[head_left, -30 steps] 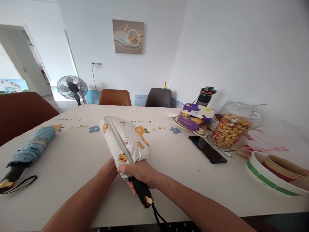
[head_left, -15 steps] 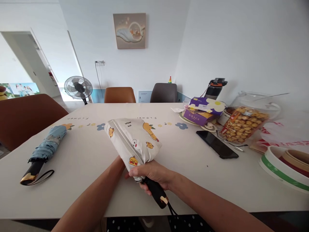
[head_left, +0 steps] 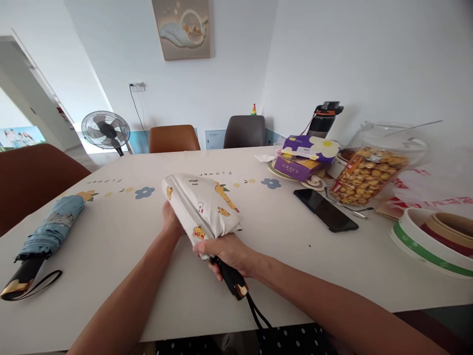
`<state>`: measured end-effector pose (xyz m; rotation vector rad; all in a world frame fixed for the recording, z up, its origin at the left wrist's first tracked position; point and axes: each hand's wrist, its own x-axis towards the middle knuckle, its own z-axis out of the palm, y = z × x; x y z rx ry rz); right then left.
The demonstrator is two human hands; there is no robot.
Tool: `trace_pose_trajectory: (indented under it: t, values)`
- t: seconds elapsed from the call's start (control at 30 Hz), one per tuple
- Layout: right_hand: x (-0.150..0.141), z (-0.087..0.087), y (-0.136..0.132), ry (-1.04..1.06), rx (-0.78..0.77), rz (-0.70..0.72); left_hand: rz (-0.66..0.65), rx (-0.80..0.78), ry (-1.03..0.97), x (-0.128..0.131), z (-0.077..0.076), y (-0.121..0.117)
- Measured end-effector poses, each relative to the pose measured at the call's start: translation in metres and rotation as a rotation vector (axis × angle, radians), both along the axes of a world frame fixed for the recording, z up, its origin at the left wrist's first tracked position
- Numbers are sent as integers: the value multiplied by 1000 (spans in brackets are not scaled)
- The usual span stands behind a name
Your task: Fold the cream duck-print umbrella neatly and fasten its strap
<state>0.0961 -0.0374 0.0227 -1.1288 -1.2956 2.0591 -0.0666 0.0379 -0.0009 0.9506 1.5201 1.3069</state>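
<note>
A white folding umbrella (head_left: 195, 199) with yellow duck prints lies folded and loosely gathered above the table, its canopy pointing away from me. My right hand (head_left: 229, 254) is closed round it where the canopy meets the black handle (head_left: 229, 280). A black strap hangs from the handle's gold-trimmed end. Against the canopy's left side is my left hand (head_left: 172, 217); its fingers are hidden behind the cloth. Farther left on the table rests a blue folding umbrella (head_left: 51, 227), rolled up, with a black and gold handle.
On the right are a black phone (head_left: 325, 209), purple boxes (head_left: 305, 158), a dark bottle (head_left: 324, 118), a clear jar of snacks (head_left: 369, 172) and rolls of tape (head_left: 432, 241). Chairs (head_left: 173, 138) stand beyond the table's far edge, with a fan (head_left: 106, 129) at back left.
My left hand has moved forward along the canopy's left side and shows more. The view has shifted, so the table's things appear farther left. My right hand keeps its grip.
</note>
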Motion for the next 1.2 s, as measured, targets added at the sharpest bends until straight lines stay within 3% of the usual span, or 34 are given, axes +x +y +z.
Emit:
trace_pose_trajectory:
  t: [0.1, 0.2, 0.3, 0.43, 0.53, 0.6, 0.73, 0.9, 1.1, 1.2]
  values:
    - [7, -6, 9, -33, -16, -62, 305, 89, 17, -5, -1, 11]
    - [12, -15, 13, -88, -56, -50, 409, 349, 173, 3, 9, 9]
    - [14, -22, 15, -31, -32, 16, 214, 454, 432, 24, 29, -1]
    - [18, -21, 17, -6, -21, 60, -341, 393, 579, 62, 53, 4]
    - [20, -19, 18, -13, -41, 60, -708, 282, 707, 81, 57, 24]
    - [21, -18, 19, -7, -51, 77, -826, 142, 847, 87, 55, 38]
    - [22, -18, 19, 44, -30, 82, -902, -14, 971, 88, 54, 57]
    - [22, -22, 21, 39, -26, 98, -1061, -64, 813, 75, 65, 62]
    - [21, -25, 21, 19, -12, 93, -840, -151, 662, 52, 82, 50]
    - [22, -23, 21, 48, 5, 99, -923, -199, 729, 45, 89, 45]
